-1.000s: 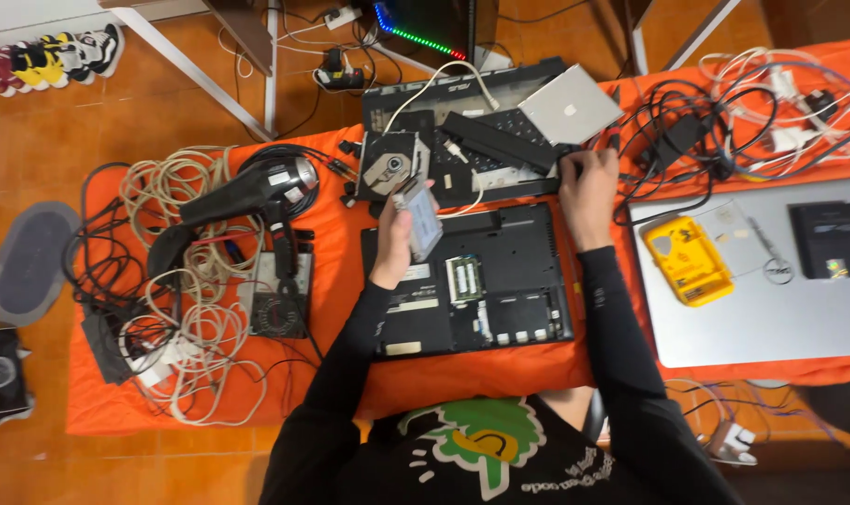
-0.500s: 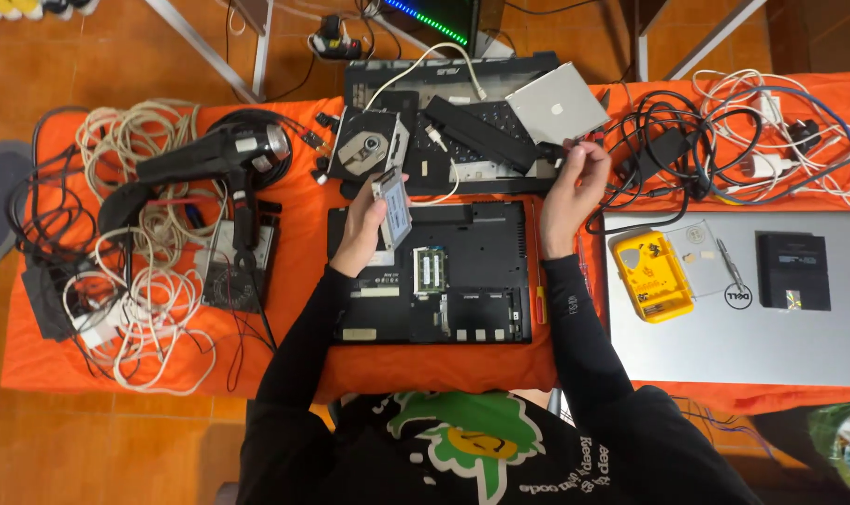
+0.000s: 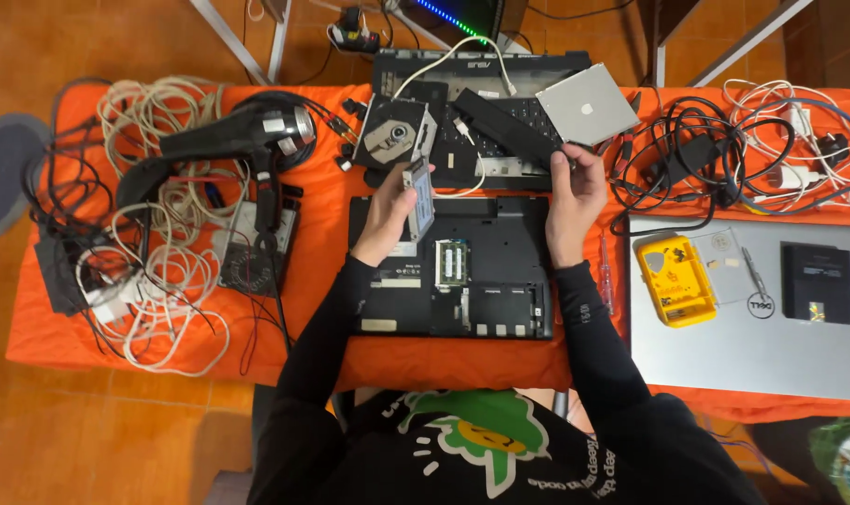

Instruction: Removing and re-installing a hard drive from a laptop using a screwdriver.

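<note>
My left hand [image 3: 389,213] holds a small silver hard drive [image 3: 419,196] upright above the upper left corner of an opened black laptop base [image 3: 453,271]. A green memory module [image 3: 451,262] shows in the base's middle. My right hand [image 3: 575,201] is over the base's upper right corner; its fingertips touch the end of a long black battery bar [image 3: 509,129]. Whether the fingers grip the bar, I cannot tell. An optical drive [image 3: 392,134] lies just beyond my left hand.
An orange cloth [image 3: 313,243] covers the table. A heat gun [image 3: 233,140] and tangled cables [image 3: 154,262] lie left. A silver laptop [image 3: 752,337] with a yellow tool case [image 3: 666,281] sits right, more cables [image 3: 762,140] behind it. A silver square drive [image 3: 586,105] rests on a black keyboard chassis [image 3: 481,70].
Both hands stay close to where they were. The left hand has turned the hard drive a little. The view has shifted and drawn nearer.
</note>
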